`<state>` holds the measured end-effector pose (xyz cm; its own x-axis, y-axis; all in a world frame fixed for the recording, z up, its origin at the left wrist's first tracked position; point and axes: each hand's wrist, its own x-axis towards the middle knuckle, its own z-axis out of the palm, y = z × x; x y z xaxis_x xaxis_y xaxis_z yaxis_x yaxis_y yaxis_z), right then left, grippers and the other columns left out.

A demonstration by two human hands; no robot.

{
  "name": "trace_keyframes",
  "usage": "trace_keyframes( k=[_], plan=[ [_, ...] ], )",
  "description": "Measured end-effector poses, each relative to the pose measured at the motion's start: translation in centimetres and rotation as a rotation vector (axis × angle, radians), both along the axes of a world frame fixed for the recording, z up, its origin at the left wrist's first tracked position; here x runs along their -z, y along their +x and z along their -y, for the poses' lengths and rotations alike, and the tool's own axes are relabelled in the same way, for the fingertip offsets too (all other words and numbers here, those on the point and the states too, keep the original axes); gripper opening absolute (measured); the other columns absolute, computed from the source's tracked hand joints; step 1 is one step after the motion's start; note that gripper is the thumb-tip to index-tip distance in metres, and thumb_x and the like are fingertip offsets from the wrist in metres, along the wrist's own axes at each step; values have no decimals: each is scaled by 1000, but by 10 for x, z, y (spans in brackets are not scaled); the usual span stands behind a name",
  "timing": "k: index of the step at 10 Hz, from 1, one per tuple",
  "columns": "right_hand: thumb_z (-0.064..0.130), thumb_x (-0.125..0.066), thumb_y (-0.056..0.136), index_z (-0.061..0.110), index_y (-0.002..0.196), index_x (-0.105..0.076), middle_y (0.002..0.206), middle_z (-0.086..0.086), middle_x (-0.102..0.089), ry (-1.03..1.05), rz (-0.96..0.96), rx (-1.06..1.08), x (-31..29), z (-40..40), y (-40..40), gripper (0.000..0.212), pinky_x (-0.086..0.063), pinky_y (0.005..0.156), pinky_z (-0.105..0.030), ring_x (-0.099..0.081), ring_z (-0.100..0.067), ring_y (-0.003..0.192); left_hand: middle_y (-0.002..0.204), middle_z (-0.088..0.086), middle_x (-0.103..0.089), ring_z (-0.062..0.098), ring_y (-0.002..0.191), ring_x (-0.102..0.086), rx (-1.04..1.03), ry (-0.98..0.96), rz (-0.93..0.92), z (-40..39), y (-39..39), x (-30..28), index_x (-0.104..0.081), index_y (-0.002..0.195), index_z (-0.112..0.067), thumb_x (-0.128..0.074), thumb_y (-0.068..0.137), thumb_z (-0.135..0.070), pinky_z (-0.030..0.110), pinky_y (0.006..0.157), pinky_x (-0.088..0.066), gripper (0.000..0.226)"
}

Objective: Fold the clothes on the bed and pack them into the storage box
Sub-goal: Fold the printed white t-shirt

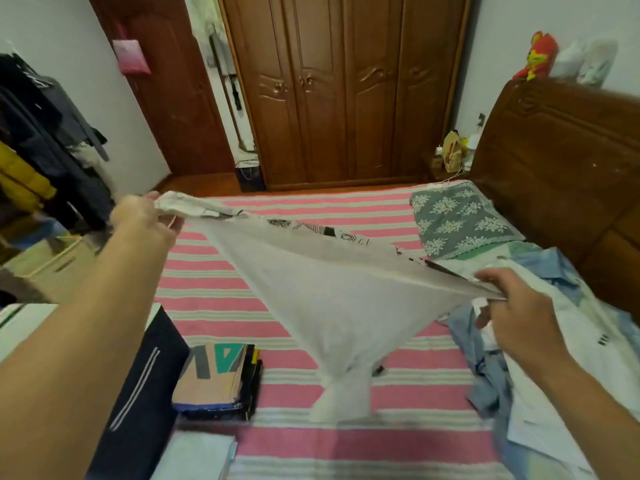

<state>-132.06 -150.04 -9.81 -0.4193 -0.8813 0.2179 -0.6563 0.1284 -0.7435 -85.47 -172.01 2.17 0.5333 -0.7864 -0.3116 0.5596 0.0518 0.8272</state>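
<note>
White garment (332,289) between both hands' fingers (491,277)

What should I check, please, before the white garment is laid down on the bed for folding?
1. Left hand grips one end of the white garment: ok.
2. Right hand pinches the other end: ok.
3. Garment spread flat: not ok, its lower end hangs twisted.
4. Bare striped bed sheet beneath it: ok.
5. Folded stack lies clear of the landing spot: ok.
6. Unfolded pile close at the right: cannot tell if it will catch.
</note>
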Motion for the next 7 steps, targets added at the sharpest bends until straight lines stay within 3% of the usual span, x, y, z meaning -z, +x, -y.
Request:
trace_keyframes(
  k=[1,2,3,4,5,6,7],
  plan=[
    [-12,-53,88,34,98,-70,67,0,-66,-146,66,-57,-28,-21,-48,50,-47,48,-27,-60,-20,57,120,6,-70,20,88,-72,8,96,68,5,54,75,-59,133,-18,-53,95,-23,38,67,-63,39],
    [45,-63,94,44,93,-69,81,8,-66,-227,85,-102,-52,-10,-71,6,-52,59,-29,-63,-17,68,92,0,-69,12,67,-70,74,135,98,-34,35,62,-61,114,-20,-48,99,-11,27,62,-59,22],
    [32,-65,97,27,104,-72,79,-6,-62,-164,157,-20,-57,45,-66,11,-49,48,-20,-57,-8,54,107,7,-66,21,90,-68,103,213,148,-33,13,68,-59,110,-17,-43,104,-10,40,78,-58,19],
    [16,-57,102,0,116,-66,65,-10,-50,158,380,60,-36,114,-64,23,-52,52,-30,-47,-20,47,137,11,-56,31,114,-64,210,361,166,-18,-16,88,-53,137,-10,-33,108,-9,61,109,-39,35],
    [12,-49,105,-3,126,-56,77,-13,-65,298,528,66,-30,160,-76,27,-58,67,-40,-64,-23,56,152,8,-46,32,121,-61,255,360,120,1,-44,88,-53,142,-14,-31,109,-7,56,119,-27,40],
    [14,-47,106,3,135,-51,93,-11,-72,101,715,76,-64,181,-94,32,-60,57,-31,-73,-20,76,128,9,-59,26,109,-63,185,162,34,18,-70,46,-60,126,-18,-31,106,-4,45,114,-36,38],
    [27,-47,102,11,111,-63,106,-11,-75,-189,998,50,-126,168,-90,25,-61,72,-34,-74,-23,98,114,11,-68,27,105,-69,132,-92,-57,34,-77,-13,-65,117,-17,-38,104,-5,42,109,-46,32]
  ],
)
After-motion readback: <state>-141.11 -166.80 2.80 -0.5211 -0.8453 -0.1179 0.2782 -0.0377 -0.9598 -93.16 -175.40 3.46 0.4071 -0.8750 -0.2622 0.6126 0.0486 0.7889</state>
